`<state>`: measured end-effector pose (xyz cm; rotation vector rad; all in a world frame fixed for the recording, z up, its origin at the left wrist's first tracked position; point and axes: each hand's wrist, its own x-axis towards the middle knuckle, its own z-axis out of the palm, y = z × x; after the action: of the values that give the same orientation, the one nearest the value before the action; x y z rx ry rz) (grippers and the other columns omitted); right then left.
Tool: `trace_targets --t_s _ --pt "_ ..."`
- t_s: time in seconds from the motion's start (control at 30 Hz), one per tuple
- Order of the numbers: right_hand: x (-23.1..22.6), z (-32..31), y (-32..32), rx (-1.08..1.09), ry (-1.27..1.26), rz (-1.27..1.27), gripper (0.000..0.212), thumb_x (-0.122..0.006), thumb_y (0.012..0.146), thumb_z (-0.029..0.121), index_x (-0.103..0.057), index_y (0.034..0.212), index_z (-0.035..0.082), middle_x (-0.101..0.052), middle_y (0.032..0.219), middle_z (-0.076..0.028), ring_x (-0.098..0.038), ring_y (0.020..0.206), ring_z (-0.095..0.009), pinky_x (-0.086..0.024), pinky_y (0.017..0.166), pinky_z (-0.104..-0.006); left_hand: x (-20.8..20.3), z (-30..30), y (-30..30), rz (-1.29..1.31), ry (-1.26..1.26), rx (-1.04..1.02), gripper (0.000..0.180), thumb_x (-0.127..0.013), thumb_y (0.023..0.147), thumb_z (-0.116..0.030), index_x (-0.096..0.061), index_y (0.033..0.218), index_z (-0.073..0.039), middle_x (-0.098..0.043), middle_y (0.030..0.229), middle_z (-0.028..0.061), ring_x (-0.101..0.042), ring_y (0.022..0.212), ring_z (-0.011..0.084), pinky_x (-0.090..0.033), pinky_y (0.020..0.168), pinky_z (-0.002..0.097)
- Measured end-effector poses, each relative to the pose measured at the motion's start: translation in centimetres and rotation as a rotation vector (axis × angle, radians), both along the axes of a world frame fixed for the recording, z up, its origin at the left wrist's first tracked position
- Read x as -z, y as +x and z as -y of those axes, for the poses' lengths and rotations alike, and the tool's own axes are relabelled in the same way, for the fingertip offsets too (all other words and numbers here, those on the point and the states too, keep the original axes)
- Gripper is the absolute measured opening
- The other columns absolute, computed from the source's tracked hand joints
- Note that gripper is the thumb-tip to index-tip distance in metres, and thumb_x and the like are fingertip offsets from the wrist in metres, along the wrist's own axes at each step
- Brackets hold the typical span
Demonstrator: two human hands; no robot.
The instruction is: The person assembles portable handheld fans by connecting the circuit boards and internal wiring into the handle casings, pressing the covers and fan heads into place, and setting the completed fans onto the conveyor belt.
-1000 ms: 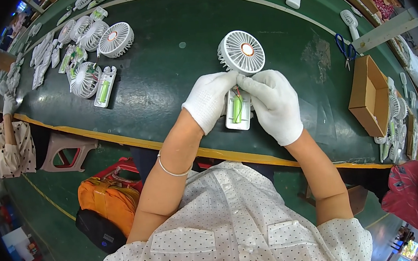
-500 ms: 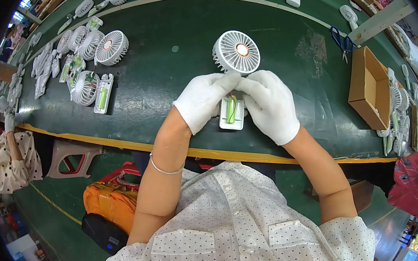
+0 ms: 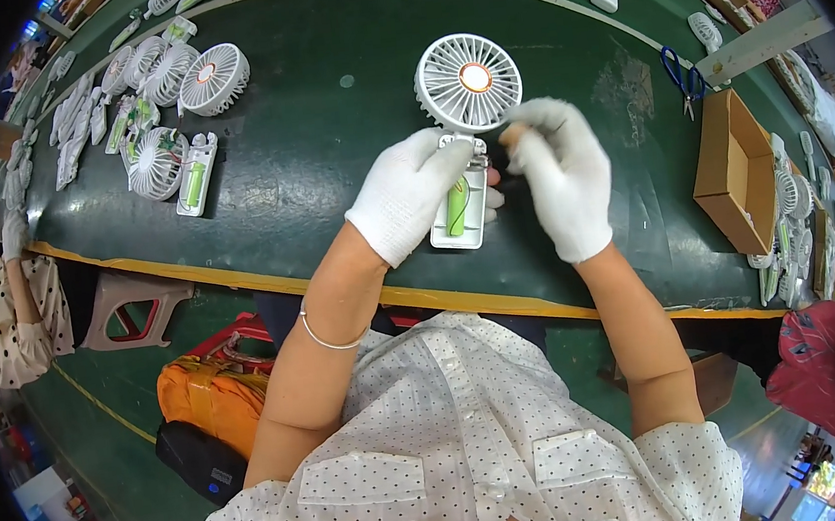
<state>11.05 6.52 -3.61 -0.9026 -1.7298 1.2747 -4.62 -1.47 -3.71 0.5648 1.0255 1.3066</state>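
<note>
Left hand (image 3: 409, 193) grips white fan (image 3: 467, 85) handle; right hand (image 3: 558, 172) pinches hidden part beside it.

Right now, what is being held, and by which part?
The white handheld fan with its open handle: the left hand grips the handle's left side, and the right hand pinches near its top.

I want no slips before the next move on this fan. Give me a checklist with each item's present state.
1. Left hand steadies the fan: ok.
2. Right hand at the handle's top: ok.
3. Green battery lying in the open handle: ok.
4. Wires connected: cannot tell, fingers hide them.
5. Fan rests on the table, not over the edge: ok.
6. Scissors within reach: cannot tell.
</note>
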Motion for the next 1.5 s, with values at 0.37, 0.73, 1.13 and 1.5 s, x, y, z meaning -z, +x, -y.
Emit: trace_targets --t_s 0.37,0.73,1.13,1.5 --pt "0.2 -2.8 1.0 -0.194 -0.391 -0.054 0.044 -0.054 0.100 0.019 -0.050 0.133 -0.010 -0.064 0.119 -0.018 -0.064 0.095 -0.017 -0.053 0.077 -0.0274 0.7 -0.5 -0.6 0.049 0.167 -0.120 0.029 -0.051 0.100 -0.015 -0.056 0.120 0.006 -0.068 0.106 0.0151 -0.070 0.092 0.0199 -0.059 0.078 0.0317" --pt "-0.6 -1.9 1.2 -0.351 -0.586 -0.068 0.026 -0.066 0.095 0.021 -0.064 0.110 0.000 -0.063 0.093 -0.002 -0.054 0.075 -0.007 -0.044 0.062 -0.0214 1.4 0.4 -1.4 -0.013 0.197 0.031 0.036 -0.055 0.101 -0.015 -0.052 0.131 0.005 -0.064 0.110 0.0090 -0.065 0.096 0.0144 -0.055 0.082 0.0276" --pt "-0.7 -1.8 1.5 -0.415 -0.635 -0.076 0.033 -0.072 0.091 0.022 -0.061 0.113 0.001 -0.064 0.096 -0.004 -0.056 0.075 -0.007 -0.045 0.061 -0.0212 0.9 0.7 -1.3 0.024 0.171 0.067 0.038 -0.057 0.100 -0.017 -0.052 0.131 0.005 -0.063 0.113 0.0107 -0.065 0.096 0.0161 -0.056 0.083 0.0298" --pt "-1.4 -0.2 0.1 -0.229 -0.365 0.120 0.032 -0.065 0.084 0.010 -0.058 0.112 -0.003 -0.063 0.090 -0.005 -0.054 0.062 -0.008 -0.045 0.057 -0.0216 0.3 0.4 -1.0 -0.328 0.127 0.005 0.030 -0.061 0.097 -0.018 -0.064 0.121 -0.001 -0.066 0.100 0.0026 -0.060 0.088 0.0071 -0.050 0.073 0.0220"
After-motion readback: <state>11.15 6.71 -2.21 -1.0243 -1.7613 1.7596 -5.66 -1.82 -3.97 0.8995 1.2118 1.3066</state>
